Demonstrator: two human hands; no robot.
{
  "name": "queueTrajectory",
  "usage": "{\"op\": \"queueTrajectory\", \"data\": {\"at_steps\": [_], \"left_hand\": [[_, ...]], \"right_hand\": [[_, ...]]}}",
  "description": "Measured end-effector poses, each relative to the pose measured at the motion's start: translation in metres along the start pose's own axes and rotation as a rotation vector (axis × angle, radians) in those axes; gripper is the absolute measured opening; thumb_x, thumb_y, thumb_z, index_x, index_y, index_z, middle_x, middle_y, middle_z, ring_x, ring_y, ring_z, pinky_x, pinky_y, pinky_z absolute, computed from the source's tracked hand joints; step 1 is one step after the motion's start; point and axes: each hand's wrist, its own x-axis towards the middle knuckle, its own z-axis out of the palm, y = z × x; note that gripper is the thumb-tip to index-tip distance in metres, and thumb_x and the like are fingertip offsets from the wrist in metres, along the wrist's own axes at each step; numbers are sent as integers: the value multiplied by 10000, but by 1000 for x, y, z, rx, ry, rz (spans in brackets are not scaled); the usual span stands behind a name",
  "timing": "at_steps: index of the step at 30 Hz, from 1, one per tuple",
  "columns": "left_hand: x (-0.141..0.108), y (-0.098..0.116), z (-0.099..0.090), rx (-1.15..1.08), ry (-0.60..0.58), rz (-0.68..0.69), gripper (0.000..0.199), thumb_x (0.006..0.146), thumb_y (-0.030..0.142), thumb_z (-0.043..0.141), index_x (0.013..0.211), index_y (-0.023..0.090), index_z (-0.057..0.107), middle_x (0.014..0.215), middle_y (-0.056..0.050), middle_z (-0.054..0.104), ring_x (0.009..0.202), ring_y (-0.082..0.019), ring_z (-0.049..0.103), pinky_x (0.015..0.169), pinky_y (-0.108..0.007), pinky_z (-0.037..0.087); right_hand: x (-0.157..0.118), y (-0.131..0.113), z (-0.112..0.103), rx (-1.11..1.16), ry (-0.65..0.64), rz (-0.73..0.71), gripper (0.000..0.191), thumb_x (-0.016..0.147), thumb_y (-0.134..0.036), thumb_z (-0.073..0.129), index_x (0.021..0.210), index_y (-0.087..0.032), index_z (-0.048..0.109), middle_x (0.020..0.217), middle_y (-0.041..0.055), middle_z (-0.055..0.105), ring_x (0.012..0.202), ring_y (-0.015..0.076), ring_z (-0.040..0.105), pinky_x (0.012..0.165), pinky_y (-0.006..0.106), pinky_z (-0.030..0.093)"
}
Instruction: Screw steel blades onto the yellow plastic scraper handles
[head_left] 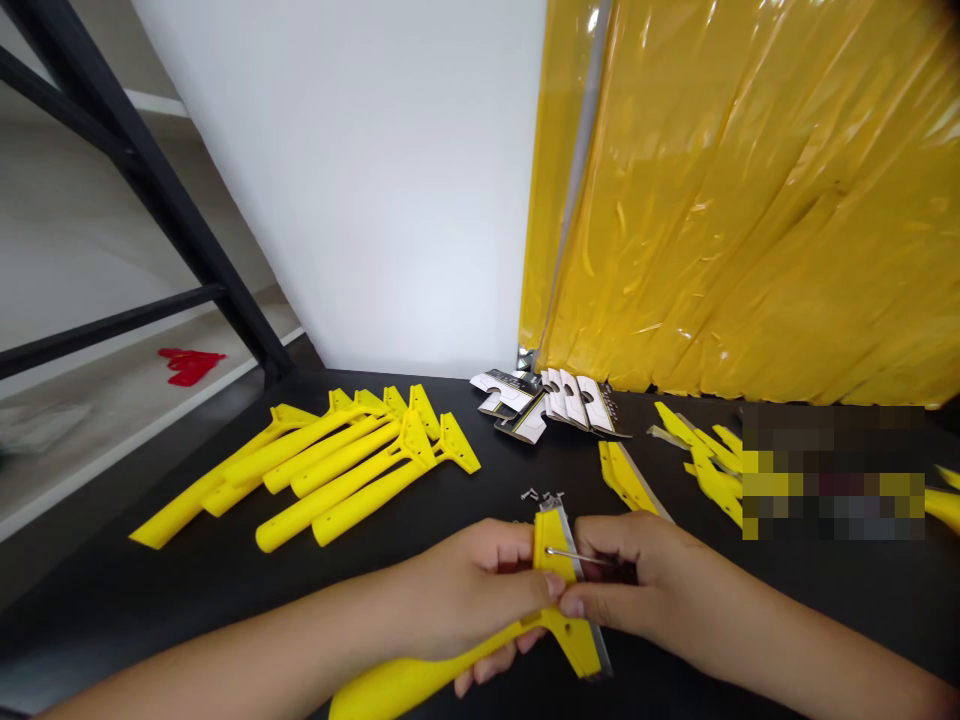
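The yellow plastic scraper's handle runs past the bottom edge; right of it, a pixelated patch covers some black tabletop.

Glossy yellow plastic sheeting

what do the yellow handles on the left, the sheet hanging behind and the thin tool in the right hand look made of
Yellow handles: probably moulded plastic, smooth, uniformly coloured.
Hanging sheet: apparently thin plastic film, glossy, creased, glare-streaked.
Thin tool: likely metal, bare and silvery, in the right hand.
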Motion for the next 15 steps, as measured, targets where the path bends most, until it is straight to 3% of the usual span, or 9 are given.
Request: {"op": "queueTrajectory", "data": {"at_steps": [4,6,9,11,15], "left_hand": [[-4,4,2,-21,1,20,384,979,607,557,1073,235,563,710,57,543,415,-76,474,329,-158,406],[-10,10,5,83,71,53,377,994,603,532,1039,231,577,739,44,554,438,-77,475,362,-167,409],[-22,19,12,421,275,290,323,1034,486,501,984,210,661,816,-15,631,631,-141,603,586,-234,539],[-26,20,18,653,404,420,284,1039,393,494,1097,221,712,942,-70,690,819,-218,674,774,-309,573],[-25,13,28,1039,537,368,432,1024,306,473,1418,239,638,1093,-145,708,903,-321,702,796,-426,581]], "right_hand": [[-1,2,-3,-33,73,-6,380,915,-489,747,755,-210,544,701,-54,485,663,121,430,589,256,319],[-4,-1,-5,-17,147,-27,450,921,-549,724,725,-211,500,666,-55,448,636,119,391,562,259,295],[-9,-9,-3,77,175,-38,481,924,-617,689,731,-212,516,635,-57,405,607,116,341,529,260,264],[-12,-14,3,160,160,-40,461,913,-618,700,758,-208,557,659,-52,410,623,118,344,538,254,282],[-10,-13,13,299,186,-19,426,930,-585,686,771,-200,595,725,-33,445,678,126,373,594,246,342]]}}
